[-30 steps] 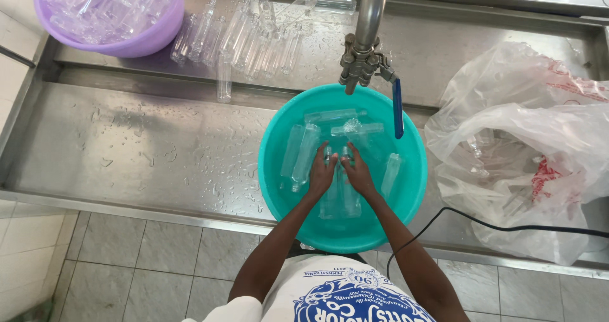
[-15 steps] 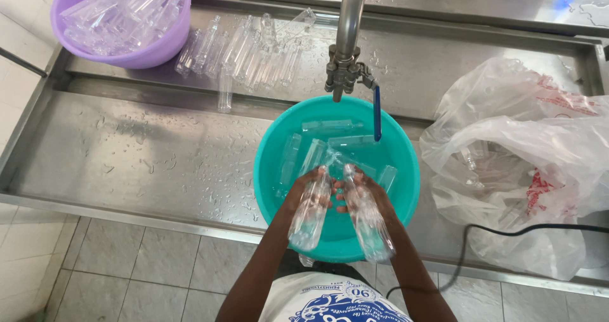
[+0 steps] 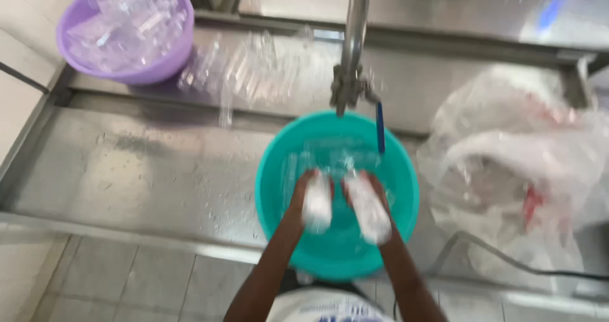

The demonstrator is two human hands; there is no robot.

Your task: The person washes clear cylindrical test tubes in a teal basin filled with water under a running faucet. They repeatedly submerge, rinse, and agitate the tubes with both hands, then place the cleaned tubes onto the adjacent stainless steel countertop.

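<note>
A teal basin (image 3: 273,170) of water stands in a steel sink under a tap (image 3: 350,84). Both of my hands are over it. My left hand (image 3: 303,189) grips a clear plastic bottle (image 3: 316,208). My right hand (image 3: 371,192) grips a second clear bottle (image 3: 370,217). Both bottles are blurred by motion. More clear bottles lie in the water near the basin's far side.
A purple basin (image 3: 152,74) full of clear bottles sits at the back left. Loose clear bottles (image 3: 254,68) lie on the sink ledge behind. A large clear plastic bag (image 3: 526,170) sits to the right, with a black cable (image 3: 507,265) near the sink's front edge.
My hands went from reaching into the water to lifting two bottles, and now hold them lower over the basin, blurred. The camera view has shifted slightly.
</note>
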